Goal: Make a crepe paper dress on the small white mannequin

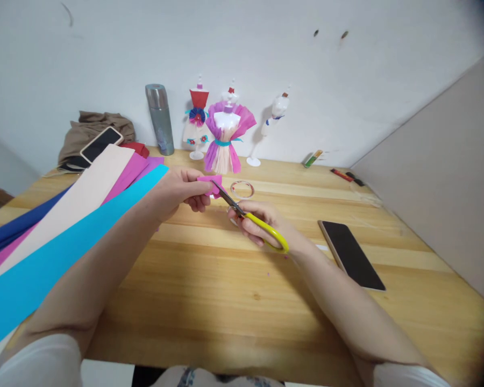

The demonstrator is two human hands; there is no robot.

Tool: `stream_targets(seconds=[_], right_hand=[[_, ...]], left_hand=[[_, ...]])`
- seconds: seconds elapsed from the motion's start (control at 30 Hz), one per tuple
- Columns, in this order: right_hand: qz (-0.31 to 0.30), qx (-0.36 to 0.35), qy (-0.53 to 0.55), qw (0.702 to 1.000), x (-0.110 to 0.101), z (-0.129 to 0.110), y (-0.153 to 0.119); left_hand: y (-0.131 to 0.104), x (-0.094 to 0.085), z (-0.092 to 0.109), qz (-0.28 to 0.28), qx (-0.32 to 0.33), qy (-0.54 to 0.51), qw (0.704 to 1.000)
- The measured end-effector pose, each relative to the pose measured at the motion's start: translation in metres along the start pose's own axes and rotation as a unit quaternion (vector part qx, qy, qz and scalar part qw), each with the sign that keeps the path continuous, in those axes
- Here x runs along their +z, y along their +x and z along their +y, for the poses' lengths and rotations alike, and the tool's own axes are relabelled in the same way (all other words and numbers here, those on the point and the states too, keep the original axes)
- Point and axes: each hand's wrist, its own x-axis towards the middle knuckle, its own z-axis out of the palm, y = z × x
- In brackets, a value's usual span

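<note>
Between the fingers of my left hand (185, 188) is a small piece of magenta paper (214, 183), held above the table. My right hand (258, 217) grips a pair of scissors (268, 230) with yellow handles and dark blades. The blade tips point up and to the left and meet the magenta paper; whether they have cut into it I cannot tell. Just behind the scissors a ring of clear tape (242, 183) with red marks lies on the wood. Some of my right fingers are hidden behind the handles.
Long paper strips in blue, cream and magenta, with a turquoise strip (84, 242) on top, lie under my left forearm. Along the wall stand a thermos (160, 121) and several small dress forms, one in a purple paper dress (225, 148). A phone (351, 253) lies at right.
</note>
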Motion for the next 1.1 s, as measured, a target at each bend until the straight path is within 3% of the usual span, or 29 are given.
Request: stream_targets(seconds=[1.1], right_hand=[[0.022,0.001,0.003,1.0,0.002,0.002,0.0014]], left_hand=[[0.0001,0.003,-0.0035,0.003,0.017,0.026,1.0]])
